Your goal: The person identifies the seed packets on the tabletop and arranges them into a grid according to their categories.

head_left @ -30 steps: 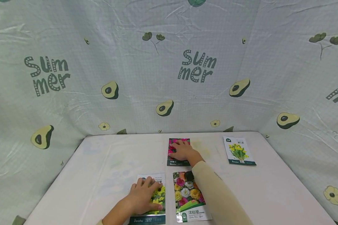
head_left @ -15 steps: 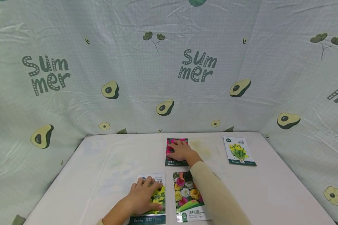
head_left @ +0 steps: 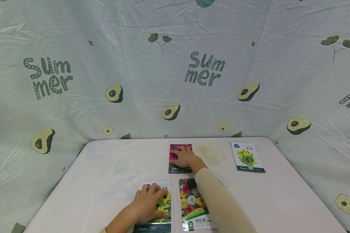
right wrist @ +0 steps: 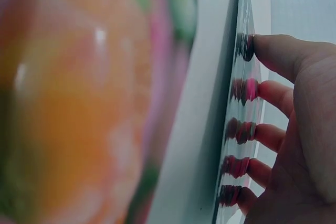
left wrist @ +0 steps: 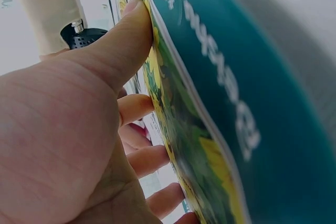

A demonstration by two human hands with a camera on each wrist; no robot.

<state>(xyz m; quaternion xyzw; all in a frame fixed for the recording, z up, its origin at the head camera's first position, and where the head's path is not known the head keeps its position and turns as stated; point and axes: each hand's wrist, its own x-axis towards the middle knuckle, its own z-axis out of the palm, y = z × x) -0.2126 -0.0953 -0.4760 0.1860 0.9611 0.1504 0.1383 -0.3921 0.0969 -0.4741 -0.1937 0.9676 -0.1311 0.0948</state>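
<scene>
My left hand (head_left: 147, 205) rests on a seed packet with yellow flowers (head_left: 153, 227) near the table's front edge. In the left wrist view its thumb (left wrist: 128, 32) and spread fingertips touch the packet's glossy face. Farther back, my right hand (head_left: 184, 157) lies on a seed packet with pink flowers (head_left: 178, 170), covering much of its picture. The right wrist view has all the fingertips pressing that packet's shiny surface (right wrist: 239, 119), not curled round it. Beneath the right forearm lies a seed packet with mixed coloured roses (head_left: 191, 201), partly hidden by the sleeve.
Another seed packet with yellow blooms (head_left: 247, 157) lies alone at the back right of the white table (head_left: 111, 168). A pale cloth (head_left: 134, 71) printed with avocados hangs behind the table and along both sides.
My right hand has slid the pink-flower packet a little to the left across the table, and the right forearm has shifted left with it. The left hand stays in place.
</scene>
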